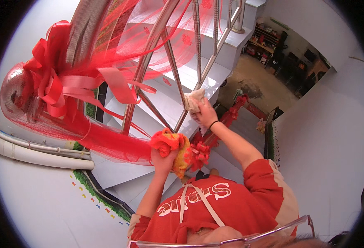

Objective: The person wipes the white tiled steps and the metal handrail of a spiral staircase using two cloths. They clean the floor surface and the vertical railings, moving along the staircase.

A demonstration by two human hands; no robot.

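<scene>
My left hand grips a bunched red and yellow plush cloth, which hides part of the stair railing behind it. Higher up, my right hand has its fingers around a crumpled off-white cloth. That cloth touches the sloping lower metal rail of the balustrade, close to where a slanted metal baluster meets it. Red tulle wraps the handrail to the left of my left hand. A red ribbon bow sits just right of the plush cloth.
A large red ribbon bow with loose tails hangs by the rounded metal newel. White stair treads rise behind the balusters. White pipes run along the left wall. Down at the right, shelves stand in a lower room.
</scene>
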